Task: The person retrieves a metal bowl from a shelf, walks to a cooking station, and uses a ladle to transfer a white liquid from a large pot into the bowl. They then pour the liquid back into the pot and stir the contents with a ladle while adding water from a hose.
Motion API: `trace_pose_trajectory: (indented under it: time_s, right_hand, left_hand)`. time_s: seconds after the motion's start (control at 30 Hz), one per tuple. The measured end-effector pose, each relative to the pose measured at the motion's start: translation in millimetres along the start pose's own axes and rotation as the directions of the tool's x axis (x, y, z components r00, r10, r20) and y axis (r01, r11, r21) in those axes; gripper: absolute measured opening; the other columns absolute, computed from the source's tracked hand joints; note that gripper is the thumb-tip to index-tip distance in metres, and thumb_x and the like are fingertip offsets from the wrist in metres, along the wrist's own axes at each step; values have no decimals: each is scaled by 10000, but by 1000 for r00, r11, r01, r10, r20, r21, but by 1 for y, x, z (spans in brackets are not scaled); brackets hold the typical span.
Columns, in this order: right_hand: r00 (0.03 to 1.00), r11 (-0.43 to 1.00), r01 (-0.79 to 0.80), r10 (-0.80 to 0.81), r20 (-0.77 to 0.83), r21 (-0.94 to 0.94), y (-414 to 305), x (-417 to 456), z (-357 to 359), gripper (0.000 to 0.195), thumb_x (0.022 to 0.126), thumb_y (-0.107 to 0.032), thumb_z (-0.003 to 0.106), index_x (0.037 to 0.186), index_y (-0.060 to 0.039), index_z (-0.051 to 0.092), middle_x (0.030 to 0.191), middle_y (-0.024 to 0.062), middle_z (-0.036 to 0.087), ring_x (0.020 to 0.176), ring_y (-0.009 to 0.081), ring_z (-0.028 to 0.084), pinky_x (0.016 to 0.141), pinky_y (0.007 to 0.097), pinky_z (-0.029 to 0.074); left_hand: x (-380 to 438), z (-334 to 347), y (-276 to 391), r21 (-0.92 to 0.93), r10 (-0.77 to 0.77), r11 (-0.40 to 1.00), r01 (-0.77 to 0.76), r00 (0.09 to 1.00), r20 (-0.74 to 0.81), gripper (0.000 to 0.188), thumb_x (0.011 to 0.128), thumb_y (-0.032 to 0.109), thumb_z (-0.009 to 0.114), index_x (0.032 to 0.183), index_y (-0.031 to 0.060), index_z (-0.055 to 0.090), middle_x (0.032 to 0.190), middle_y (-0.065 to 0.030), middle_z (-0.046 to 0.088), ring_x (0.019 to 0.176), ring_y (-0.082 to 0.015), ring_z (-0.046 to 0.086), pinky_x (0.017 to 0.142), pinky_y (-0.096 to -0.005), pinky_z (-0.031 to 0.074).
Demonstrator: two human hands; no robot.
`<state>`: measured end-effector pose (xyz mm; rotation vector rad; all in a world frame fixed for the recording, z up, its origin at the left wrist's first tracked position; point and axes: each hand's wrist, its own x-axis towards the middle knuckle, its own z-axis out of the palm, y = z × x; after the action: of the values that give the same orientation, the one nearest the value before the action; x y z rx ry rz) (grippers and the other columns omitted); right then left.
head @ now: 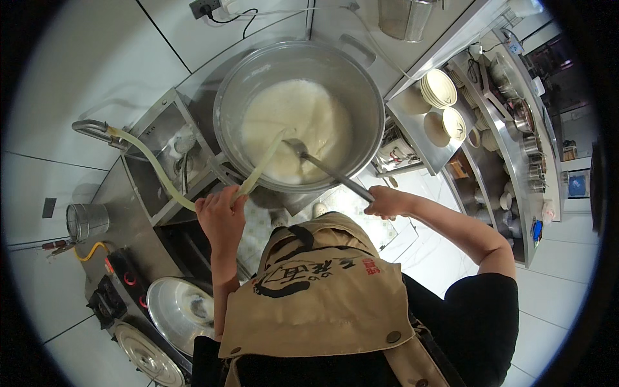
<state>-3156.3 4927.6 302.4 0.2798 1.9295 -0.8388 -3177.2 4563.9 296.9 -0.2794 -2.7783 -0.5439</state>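
Note:
A large metal pot (229,111) stands before me, partly filled with a cloudy whitish liquid (275,104). My left hand (220,215) grips a pale yellow-green hose (164,171) near the pot's rim. From the tap (92,128) the hose runs to my hand, and its free end hangs over the liquid inside the pot. In my right hand (387,202) is the handle of a metal ladle (333,174). The ladle's bowl is at the liquid, partly in it.
A steel sink (169,159) with utensils adjoins the pot on the left. Below it are a gas stove (109,300), a metal basin (169,309) and a round lid (145,355). Stacked bowls (438,89) stand on a steel table at right, beside shelves (508,159) of dishes.

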Motion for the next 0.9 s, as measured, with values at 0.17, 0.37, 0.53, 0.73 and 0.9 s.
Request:
trace_pose_trajectory:
  time_s: [0.17,0.37,0.53,0.73,0.9]
  right_hand:
    - [987,983,153,-148,-58,102,-3,46,11,302,803,-258,672,837,12,542,554,62,518,458,161,504,382,299,381]
    - [921,945,302,-254,-295,128,7,133,-24,352,753,-307,731,805,10,587,611,112,573,511,201,560,419,328,423]
    - [804,968,249,-204,-558,4,29,148,-65,511,686,-351,759,956,51,598,838,208,649,754,298,653,625,391,518]
    - [801,921,182,-342,-491,-344,74,120,-98,577,734,-336,724,1129,35,526,946,255,639,890,359,643,749,430,510]
    - [959,941,-120,27,-283,-316,26,40,-79,470,839,-280,647,1092,77,476,830,233,616,703,290,621,544,376,491]
  left_hand:
    - [4,-4,5,4,-4,1000,4,1000,-2,187,725,153,739,888,129,651,730,-22,658,683,-210,589,756,-341,362]
    - [6,-8,7,1,-11,1000,11,1000,-3,212,710,116,744,897,127,645,744,-15,655,691,-216,585,760,-354,381]
    - [3,-10,7,16,-22,1000,22,1000,-5,224,715,108,740,914,129,640,756,-8,655,703,-214,585,775,-355,382]
    - [1,-11,9,-17,-55,998,55,999,-1,219,720,112,741,914,131,640,768,-4,660,707,-206,584,779,-350,369]
    - [-3,-8,8,7,-65,998,65,998,-22,201,726,122,742,903,124,647,782,-8,667,711,-200,584,775,-346,364]
